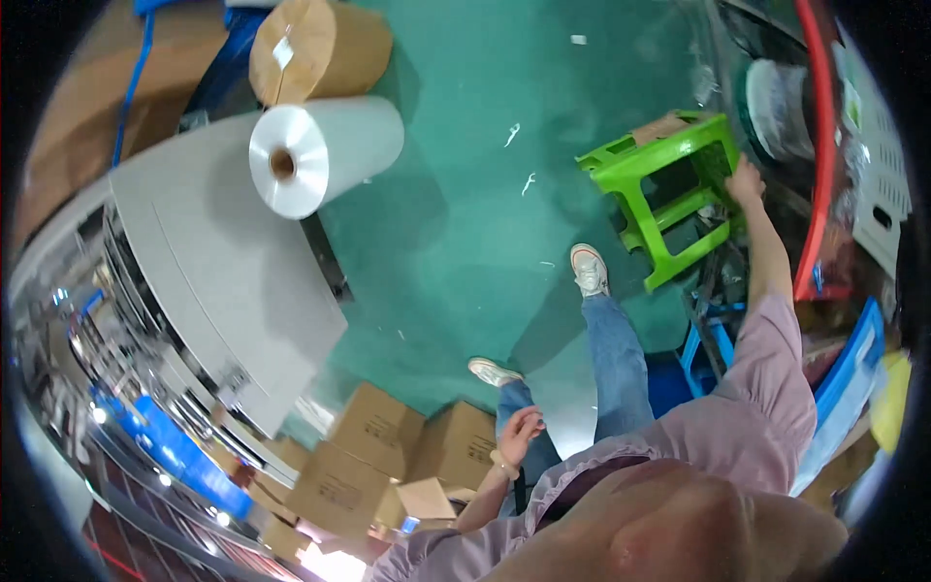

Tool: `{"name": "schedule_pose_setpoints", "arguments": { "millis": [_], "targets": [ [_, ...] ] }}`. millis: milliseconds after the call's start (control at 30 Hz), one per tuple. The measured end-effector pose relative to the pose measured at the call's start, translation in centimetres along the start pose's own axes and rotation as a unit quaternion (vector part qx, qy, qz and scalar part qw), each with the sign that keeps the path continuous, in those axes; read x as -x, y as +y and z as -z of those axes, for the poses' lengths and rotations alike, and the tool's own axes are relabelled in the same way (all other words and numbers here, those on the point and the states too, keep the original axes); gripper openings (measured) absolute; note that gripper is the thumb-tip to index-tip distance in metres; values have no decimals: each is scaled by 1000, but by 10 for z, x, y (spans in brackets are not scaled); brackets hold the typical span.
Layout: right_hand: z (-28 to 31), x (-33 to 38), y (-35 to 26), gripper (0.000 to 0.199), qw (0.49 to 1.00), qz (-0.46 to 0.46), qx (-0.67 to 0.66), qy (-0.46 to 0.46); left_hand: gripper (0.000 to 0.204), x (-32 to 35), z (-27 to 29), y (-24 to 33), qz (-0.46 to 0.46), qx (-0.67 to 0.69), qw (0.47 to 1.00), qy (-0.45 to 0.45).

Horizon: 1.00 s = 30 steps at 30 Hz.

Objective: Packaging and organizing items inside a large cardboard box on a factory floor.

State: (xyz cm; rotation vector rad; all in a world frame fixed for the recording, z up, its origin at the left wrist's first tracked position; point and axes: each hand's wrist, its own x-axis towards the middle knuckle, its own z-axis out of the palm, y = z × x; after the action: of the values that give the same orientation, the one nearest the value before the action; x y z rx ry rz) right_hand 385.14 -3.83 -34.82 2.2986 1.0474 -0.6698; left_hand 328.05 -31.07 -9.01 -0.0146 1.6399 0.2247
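Observation:
My right hand [745, 184] grips the edge of a green plastic stool [663, 163]. The stool is tilted, with its legs pointing toward me, over the floor at the right. My fingers are partly hidden at its edge. A brownish patch shows at the stool's far side. Down by my left leg, my left hand [522, 435] hangs with loosely bent fingers and nothing visible in it. Nearest to that hand is a cardboard box [464, 441].
A roll of clear film [354, 145] and a brown-wrapped roll [354, 53] stand at the far left, beside a grey machine [223, 272]. A red rail [824, 155] runs along the right. White scraps [512, 134] lie on the green floor [456, 223].

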Motion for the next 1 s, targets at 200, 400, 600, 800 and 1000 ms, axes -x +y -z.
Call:
{"name": "schedule_pose_setpoints", "arguments": {
  "millis": [200, 400, 600, 800, 1000],
  "targets": [
    [59, 76, -43, 57, 940, 289, -137, 117, 30, 7, -31, -30, 1, 73, 997, -36],
    [150, 138, -94, 66, 894, 365, -124, 228, 29, 14, 3, -84, -16, 101, 994, 35],
    [69, 211, -125, 76, 880, 350, 195, 257, 32, 15, -1, -143, -75, 170, 977, 109],
    [41, 158, -123, 90, 871, 322, 301, 216, 30, 43, 23, -170, -49, 222, 971, 69],
    [52, 251, -214, 43, 869, 479, 119, 30, 36, 69, 83, -261, -55, 275, 942, 184]
  ]
}}
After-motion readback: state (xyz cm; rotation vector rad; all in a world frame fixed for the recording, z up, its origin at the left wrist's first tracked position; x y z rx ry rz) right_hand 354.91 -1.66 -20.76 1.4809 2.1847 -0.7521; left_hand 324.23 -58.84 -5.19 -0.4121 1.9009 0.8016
